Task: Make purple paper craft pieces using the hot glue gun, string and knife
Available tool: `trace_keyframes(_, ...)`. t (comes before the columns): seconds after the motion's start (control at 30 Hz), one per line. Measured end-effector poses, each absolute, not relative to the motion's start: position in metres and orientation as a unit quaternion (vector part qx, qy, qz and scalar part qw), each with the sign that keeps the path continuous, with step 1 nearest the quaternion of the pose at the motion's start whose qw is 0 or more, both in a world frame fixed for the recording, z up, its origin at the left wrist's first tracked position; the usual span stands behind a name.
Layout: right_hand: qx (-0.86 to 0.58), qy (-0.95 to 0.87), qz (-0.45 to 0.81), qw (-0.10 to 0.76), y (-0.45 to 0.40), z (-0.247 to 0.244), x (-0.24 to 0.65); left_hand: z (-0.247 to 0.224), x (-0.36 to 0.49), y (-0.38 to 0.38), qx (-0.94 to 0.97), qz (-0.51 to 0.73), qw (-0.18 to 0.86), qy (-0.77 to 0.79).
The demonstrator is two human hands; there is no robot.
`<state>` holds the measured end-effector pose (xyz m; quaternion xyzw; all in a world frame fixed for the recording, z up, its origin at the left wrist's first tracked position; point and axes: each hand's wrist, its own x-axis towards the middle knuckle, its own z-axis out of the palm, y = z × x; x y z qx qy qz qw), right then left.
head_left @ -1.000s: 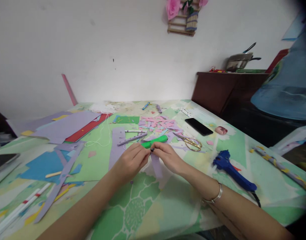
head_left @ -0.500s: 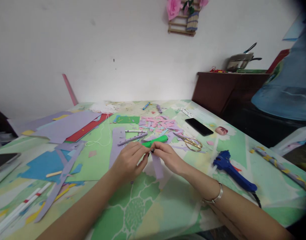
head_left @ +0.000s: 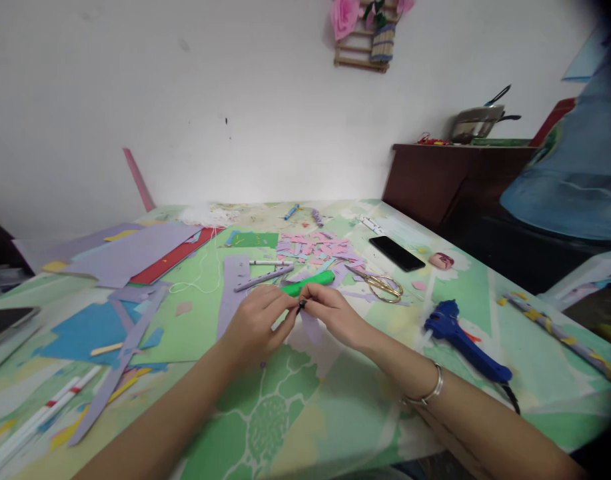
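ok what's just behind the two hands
Just beyond the left hand and right hand lies a bright green object, with a purple stick to its left. The hands cover part of the green object's near edge, and whatever lies directly beneath them is hidden.

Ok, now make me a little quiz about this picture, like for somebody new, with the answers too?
1. Which of these is closest to the right hand?
A) the silver metal pan
B) the bright green tube-shaped object
C) the blue plastic glue gun

2. True or false: the gold-handled metal scissors lie nearer the right hand than the flat black phone does.

3. Fill in: the shiny silver metal bracelet is on the person's ____ arm.

Key: 1 B; 2 true; 3 right.
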<state>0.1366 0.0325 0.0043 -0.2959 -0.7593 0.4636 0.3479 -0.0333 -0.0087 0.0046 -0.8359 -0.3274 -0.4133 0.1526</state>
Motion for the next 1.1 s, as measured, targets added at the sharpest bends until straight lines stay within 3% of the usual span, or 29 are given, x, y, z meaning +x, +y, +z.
trace_keyframes(0.2, -0.298, -0.754, 0.472, 0.346, 0.033, 0.004, 0.136, 0.002, -0.035, -0.008, -0.834, -0.408, 0.106, -0.355)
trace_keyframes(0.53, -0.299, -0.750, 0.483, 0.340, 0.033, 0.003, 0.136, 0.017, -0.033, -0.013, -0.779, -0.420, -0.135, -0.446)
trace_keyframes(1.1, -0.297, -0.766, 0.463, 0.333, 0.032, 0.008, 0.139, 0.017, -0.035, -0.011, -0.776, -0.419, -0.163, -0.442)
